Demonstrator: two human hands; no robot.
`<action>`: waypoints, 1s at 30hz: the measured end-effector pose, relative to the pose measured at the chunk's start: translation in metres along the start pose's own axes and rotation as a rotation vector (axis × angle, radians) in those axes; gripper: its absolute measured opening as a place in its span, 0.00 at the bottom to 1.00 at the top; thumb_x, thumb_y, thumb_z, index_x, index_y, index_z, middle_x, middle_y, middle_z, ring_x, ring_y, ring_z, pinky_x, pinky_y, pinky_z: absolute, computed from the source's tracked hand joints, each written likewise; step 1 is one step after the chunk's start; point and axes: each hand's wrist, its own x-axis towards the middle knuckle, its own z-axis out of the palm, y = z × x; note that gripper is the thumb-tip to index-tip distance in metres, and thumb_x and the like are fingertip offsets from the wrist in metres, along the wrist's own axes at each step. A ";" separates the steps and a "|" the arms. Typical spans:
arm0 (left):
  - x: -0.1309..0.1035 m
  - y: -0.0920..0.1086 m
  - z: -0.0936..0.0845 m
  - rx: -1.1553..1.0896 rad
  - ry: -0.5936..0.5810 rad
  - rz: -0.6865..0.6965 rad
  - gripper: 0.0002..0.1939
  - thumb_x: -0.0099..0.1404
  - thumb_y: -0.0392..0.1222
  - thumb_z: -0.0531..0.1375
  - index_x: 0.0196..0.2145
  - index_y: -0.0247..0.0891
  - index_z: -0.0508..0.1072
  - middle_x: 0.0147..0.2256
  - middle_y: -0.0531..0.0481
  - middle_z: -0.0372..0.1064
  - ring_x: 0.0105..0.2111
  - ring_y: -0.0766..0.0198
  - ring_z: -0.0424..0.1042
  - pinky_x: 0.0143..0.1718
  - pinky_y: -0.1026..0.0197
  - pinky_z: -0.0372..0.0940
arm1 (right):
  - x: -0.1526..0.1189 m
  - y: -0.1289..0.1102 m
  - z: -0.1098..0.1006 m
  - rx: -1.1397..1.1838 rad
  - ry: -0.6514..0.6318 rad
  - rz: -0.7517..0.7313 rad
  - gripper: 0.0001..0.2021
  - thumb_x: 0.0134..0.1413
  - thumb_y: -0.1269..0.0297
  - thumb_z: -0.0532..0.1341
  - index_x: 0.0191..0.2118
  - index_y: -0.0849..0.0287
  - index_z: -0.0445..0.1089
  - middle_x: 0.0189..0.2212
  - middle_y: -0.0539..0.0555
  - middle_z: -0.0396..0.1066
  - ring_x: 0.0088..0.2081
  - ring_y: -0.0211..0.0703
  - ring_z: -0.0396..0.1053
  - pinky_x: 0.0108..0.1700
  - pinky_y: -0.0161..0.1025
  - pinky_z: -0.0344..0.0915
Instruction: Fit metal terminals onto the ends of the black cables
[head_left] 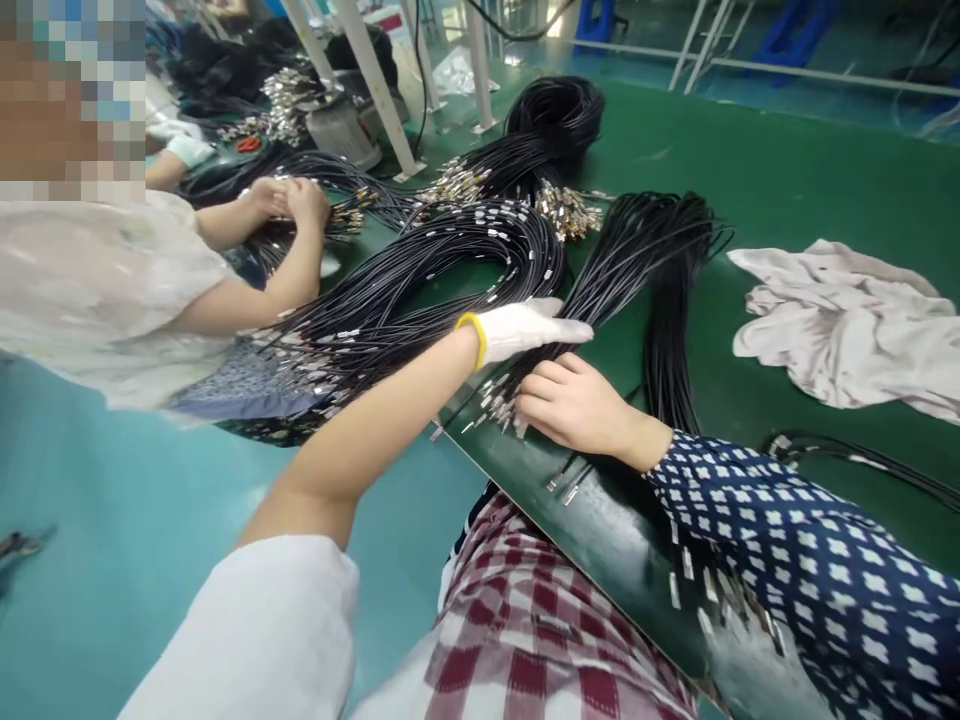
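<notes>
My left hand [521, 330], in a white glove with a yellow cuff, lies across a bundle of black cables [615, 255] with its fingers stretched out. Just below it, my bare right hand [574, 405] curls its fingers around the same bundle near its end. Silvery connectors [499, 400] stick out beside the right fingertips; the cables inside that grip are mostly hidden. Two loose cable ends [566, 485] lie on the green table [750, 180] under the right wrist. A larger looped bundle of cables [450, 250] curves behind the left hand.
A co-worker's hands [289, 205] handle cables at the left. A coiled cable bundle [559, 115] lies farther back, near white posts [379, 85]. A crumpled whitish cloth [855, 320] rests at the right. More connectors [720, 600] lie by the front table edge.
</notes>
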 end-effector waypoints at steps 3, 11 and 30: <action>-0.036 -0.028 -0.017 0.343 0.442 0.345 0.17 0.63 0.46 0.63 0.49 0.41 0.73 0.50 0.48 0.72 0.49 0.56 0.71 0.53 0.57 0.63 | 0.010 0.011 0.009 0.081 -0.069 0.038 0.11 0.70 0.63 0.54 0.40 0.59 0.73 0.37 0.56 0.74 0.37 0.46 0.66 0.39 0.43 0.59; -0.133 -0.123 0.022 0.742 0.556 0.474 0.08 0.67 0.47 0.62 0.33 0.41 0.75 0.31 0.51 0.75 0.34 0.59 0.72 0.42 0.55 0.63 | 0.011 0.023 0.012 0.355 -0.138 0.056 0.12 0.70 0.70 0.51 0.46 0.58 0.72 0.46 0.58 0.72 0.42 0.46 0.69 0.42 0.41 0.64; -0.139 -0.106 0.055 0.012 0.367 -0.129 0.14 0.70 0.45 0.54 0.27 0.42 0.71 0.27 0.56 0.68 0.29 0.65 0.68 0.34 0.63 0.61 | 0.018 0.022 0.015 0.798 -0.175 0.055 0.09 0.70 0.67 0.54 0.45 0.57 0.72 0.39 0.56 0.74 0.41 0.46 0.69 0.46 0.43 0.68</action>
